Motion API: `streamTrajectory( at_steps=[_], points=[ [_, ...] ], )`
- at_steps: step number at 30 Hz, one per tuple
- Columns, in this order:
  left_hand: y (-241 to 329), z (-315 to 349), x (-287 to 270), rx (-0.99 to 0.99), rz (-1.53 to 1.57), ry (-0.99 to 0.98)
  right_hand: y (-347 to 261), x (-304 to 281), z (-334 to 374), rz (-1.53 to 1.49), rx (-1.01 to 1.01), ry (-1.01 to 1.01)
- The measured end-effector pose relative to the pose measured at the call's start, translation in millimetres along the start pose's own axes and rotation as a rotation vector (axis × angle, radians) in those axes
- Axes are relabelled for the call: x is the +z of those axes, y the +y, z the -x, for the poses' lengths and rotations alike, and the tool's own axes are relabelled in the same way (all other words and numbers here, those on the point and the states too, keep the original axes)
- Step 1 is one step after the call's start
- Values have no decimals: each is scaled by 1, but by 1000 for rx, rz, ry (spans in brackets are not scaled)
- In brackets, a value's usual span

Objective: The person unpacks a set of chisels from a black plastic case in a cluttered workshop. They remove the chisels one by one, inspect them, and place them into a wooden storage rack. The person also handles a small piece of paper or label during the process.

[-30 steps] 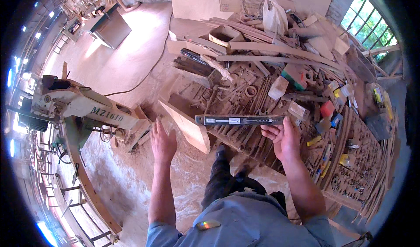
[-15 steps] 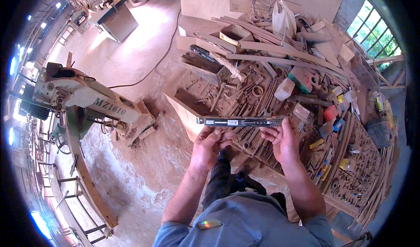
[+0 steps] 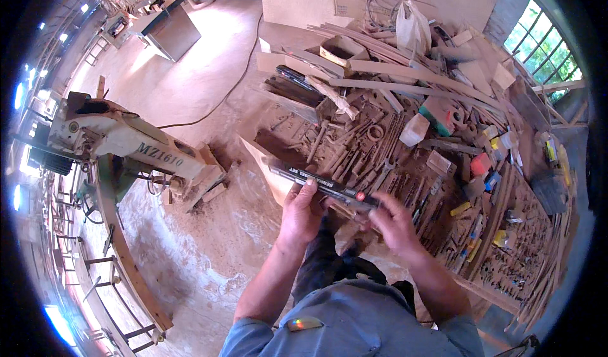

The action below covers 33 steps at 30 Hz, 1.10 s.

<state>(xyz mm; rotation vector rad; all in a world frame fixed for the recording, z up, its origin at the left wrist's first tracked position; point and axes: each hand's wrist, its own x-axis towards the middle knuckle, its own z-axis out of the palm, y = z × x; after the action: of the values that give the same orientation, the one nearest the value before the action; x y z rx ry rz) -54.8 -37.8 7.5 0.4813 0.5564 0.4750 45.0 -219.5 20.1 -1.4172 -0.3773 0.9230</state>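
Forearms (image 3: 271, 280) converge, left hand (image 3: 300, 216) clasping a box (image 3: 332, 188), right hand (image 3: 394, 223) at its end.

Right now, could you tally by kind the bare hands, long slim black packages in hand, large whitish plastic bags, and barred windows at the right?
Bare hands (left hand, right hand): 2
Long slim black package: 1
Large whitish plastic bag: 1
Barred window at the right: 1
Total: 5

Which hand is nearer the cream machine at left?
Left. The left hand, holding the black box, is right of the machine; the right hand, at the box's right end, is farther away.
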Motion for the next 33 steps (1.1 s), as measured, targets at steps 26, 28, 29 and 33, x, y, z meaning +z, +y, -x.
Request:
streamTrajectory(
  at_steps=[26,28,29,33],
  points=[
    [8,15,-4,-322,-771,-445,-36,-31,-72,280,-1,-67],
    [19,10,-2,-378,-728,-563,-29,-33,-71,114,64,-27],
    [23,10,-3,-401,-768,-558,-22,-35,-71,85,-32,19],
    [35,16,-19,-454,-863,-445,-11,-42,-68,-104,-92,145]
  ],
)
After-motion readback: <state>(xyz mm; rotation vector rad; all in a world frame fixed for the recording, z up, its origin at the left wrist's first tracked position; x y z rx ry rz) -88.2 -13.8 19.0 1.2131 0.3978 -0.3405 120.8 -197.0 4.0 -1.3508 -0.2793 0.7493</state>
